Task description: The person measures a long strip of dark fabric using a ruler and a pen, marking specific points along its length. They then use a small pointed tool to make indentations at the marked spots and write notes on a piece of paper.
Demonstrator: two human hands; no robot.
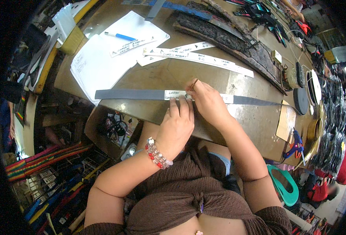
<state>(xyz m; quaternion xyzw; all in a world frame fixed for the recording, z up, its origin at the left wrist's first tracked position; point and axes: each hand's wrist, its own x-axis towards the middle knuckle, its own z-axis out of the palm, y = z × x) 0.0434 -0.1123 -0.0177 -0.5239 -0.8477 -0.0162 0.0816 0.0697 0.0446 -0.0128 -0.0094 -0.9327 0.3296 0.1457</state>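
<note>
A long grey webbing strap (130, 94) lies across the near edge of the table. On top of it rests a narrow white card template (228, 98) with handwriting. My left hand (177, 123) presses its outstretched fingertips on the template and strap, holding nothing. Just beside it, my right hand (207, 102) is closed in a pinch around a thin brown pencil-like tool (195, 82). Its upper end sticks out above my fingers; the lower end is hidden by them, at the template. The strap runs on to the right, towards a dark grey roll (300, 101).
White papers (98, 64) with a blue pen (120, 36) lie at the far left, beside more card templates (204, 58). A worn dark board (227, 43) stretches across the back. Blue-handled scissors (295, 145) and a brown card (285, 122) lie at the right.
</note>
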